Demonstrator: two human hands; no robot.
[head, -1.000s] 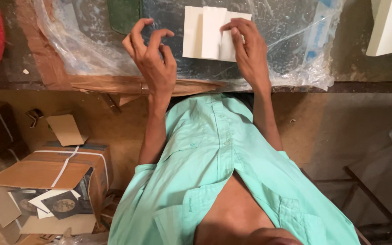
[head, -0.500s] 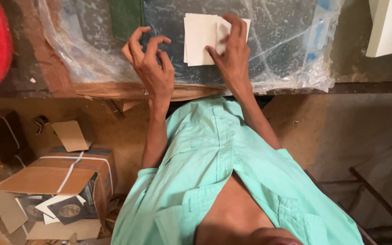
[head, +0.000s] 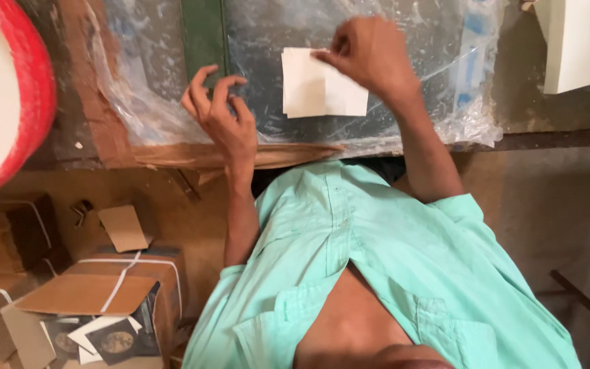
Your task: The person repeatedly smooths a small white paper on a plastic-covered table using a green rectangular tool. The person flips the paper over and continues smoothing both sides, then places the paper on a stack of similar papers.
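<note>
The worktable (head: 554,119) is covered with a clear plastic sheet (head: 145,109), and everything else is placed in relation to it. At the left end of the table stands a big round red thing (head: 8,96). Below the table's front edge, on the floor, are cardboard boxes (head: 104,294) tied with white string. On the plastic sheet, near the middle of the table, lies a pale folded card (head: 315,92). The right hand (head: 370,55) rests on the card's upper right part, fingertips pinched at its top edge. The left hand (head: 220,123) is just left of the card, apart from it, fingers curled and loosely spread, holding nothing.
</note>
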